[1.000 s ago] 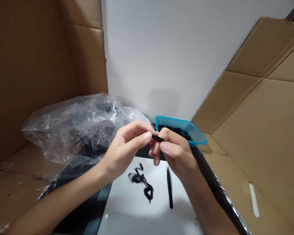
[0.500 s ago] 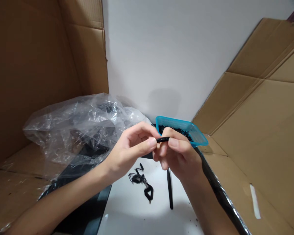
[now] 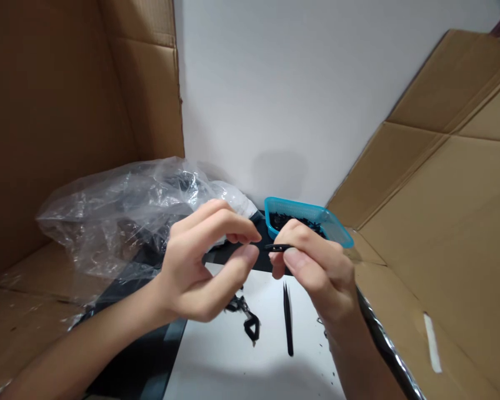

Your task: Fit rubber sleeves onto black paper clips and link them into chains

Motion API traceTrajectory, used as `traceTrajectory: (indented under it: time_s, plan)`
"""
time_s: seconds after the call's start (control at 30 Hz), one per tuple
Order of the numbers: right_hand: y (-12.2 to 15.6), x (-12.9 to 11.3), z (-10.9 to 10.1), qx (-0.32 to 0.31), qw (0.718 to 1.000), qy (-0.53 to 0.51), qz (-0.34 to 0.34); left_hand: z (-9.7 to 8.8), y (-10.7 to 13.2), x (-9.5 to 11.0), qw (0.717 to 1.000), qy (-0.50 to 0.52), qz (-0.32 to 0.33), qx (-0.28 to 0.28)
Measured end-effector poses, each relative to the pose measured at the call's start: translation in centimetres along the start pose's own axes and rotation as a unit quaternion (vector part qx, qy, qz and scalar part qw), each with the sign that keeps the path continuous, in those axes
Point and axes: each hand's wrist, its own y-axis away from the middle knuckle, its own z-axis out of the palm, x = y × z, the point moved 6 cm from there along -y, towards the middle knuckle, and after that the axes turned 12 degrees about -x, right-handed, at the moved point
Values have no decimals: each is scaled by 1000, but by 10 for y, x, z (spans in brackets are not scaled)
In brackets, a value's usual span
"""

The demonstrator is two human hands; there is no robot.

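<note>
2 hands, left (image 3: pixel 200 272), right (image 3: pixel 316 269), wider apart

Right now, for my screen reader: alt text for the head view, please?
The right hand pinches a small black part, the left hand close beside its end. Below lie black tweezers on a white sheet; a blue basket behind.

We saw the part (image 3: pixel 280 247) as black, smooth plastic with a dull sheen. The bag (image 3: pixel 120 216) was thin, clear plastic film, crinkled and glossy. The basket (image 3: pixel 338 236) was blue plastic with fine mesh walls, slightly shiny. The tweezers (image 3: pixel 288 322) looked black and matt; we could not tell metal from plastic. The sheet (image 3: pixel 233 361) under them was white and smooth. The cardboard (image 3: pixel 441 211) on 2 sides was brown, matt, creased paperboard. The wall (image 3: pixel 283 100) was white and matt.
</note>
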Motion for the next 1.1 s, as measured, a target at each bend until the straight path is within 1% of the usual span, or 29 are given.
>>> traceTrajectory:
  time_s: [0.03,0.1,0.27,0.4,0.67,0.77,0.97,1.1]
  plan:
    - [1,-4,0,2,999,35,-12,-2,1,6,999,-45,19,11]
    - [2,-10,1,2,996,82,-27,-2,2,12,995,-93,27,20]
    - [1,-17,5,-6,989,138,-51,3,1,15,997,-80,-6,10]
    - [0,-17,6,-11,988,146,-52,4,-1,14,998,-64,-19,2]
    - [3,-17,4,-16,992,123,-32,3,-1,12,999,-18,-29,-16]
    - [3,-18,4,-23,991,129,-31,2,1,11,999,-10,-29,-10]
    - [3,-19,8,-33,988,140,-55,4,1,11,999,0,-36,-4]
    - [3,-18,8,-28,990,128,-43,4,1,12,999,15,-34,1]
